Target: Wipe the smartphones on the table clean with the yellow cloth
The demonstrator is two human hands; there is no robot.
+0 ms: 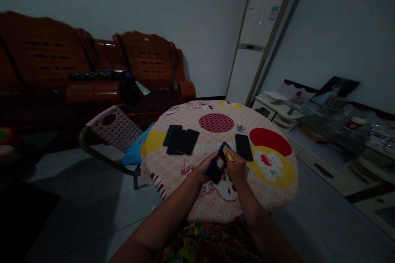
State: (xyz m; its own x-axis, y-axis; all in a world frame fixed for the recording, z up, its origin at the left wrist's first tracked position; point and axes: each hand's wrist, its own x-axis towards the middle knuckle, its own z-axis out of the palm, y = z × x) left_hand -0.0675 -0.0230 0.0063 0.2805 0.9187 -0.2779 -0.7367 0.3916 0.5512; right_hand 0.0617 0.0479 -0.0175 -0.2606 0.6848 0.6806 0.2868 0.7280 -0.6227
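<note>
While left hand (206,167) grip clasps blue phone (217,163), right hand (236,166) pinches yellow cloth (228,155) against it.

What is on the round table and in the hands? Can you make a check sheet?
Surface: round table with pink patterned cloth.
Job's things: dark blue phone-like object in left hand; small yellow piece in right hand, pressed to it.
Clutter: three overlapping flat black phones, one separate black phone, small white bottle.
Grip: both closed.
Cables: nothing seen.
Surroundings: brown wooden sofa, woven pink chair.
</note>
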